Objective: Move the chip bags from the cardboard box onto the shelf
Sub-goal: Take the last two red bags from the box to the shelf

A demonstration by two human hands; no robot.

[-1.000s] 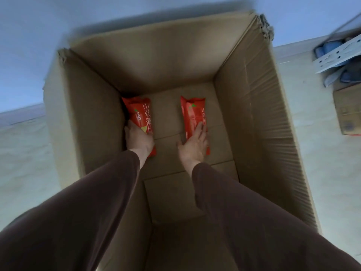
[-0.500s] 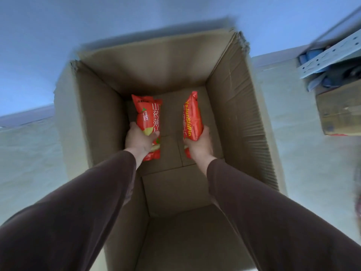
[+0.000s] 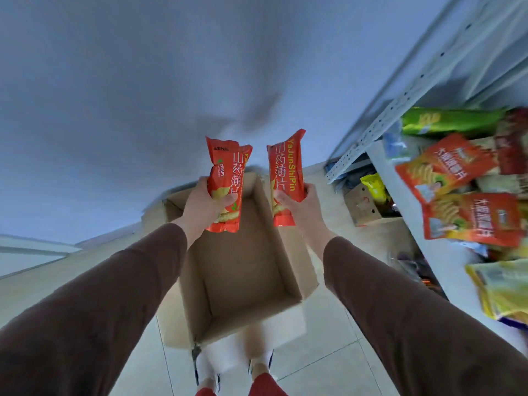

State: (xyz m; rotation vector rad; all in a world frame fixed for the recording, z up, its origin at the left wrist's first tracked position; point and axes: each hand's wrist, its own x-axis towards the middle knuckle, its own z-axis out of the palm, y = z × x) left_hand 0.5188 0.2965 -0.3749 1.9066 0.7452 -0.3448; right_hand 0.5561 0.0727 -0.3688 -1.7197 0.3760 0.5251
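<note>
Gripping one red chip bag apiece, both hands are raised above the open cardboard box (image 3: 243, 270), which stands on the tiled floor (image 3: 323, 364). The left hand (image 3: 203, 207) has its fingers curled round the lower half of the left chip bag (image 3: 225, 181), thumb across the printed front; the fingers behind the pack are hidden. The right hand (image 3: 300, 207) is clamped on the right chip bag (image 3: 285, 172), turned edge-on to the camera so that only a narrow face with yellow lettering shows. Both bags stand roughly upright, near each other but apart, over the far end of the box. What shows of the box's inside is bare cardboard; its near wall hides part of the floor of it. To the right of the box, the shelf (image 3: 428, 247) holds other snack bags (image 3: 468, 218), blurred and cut off by the frame edge, their print hard to read. Under the shelf, a smaller carton (image 3: 363, 207) is partly covered.
</note>
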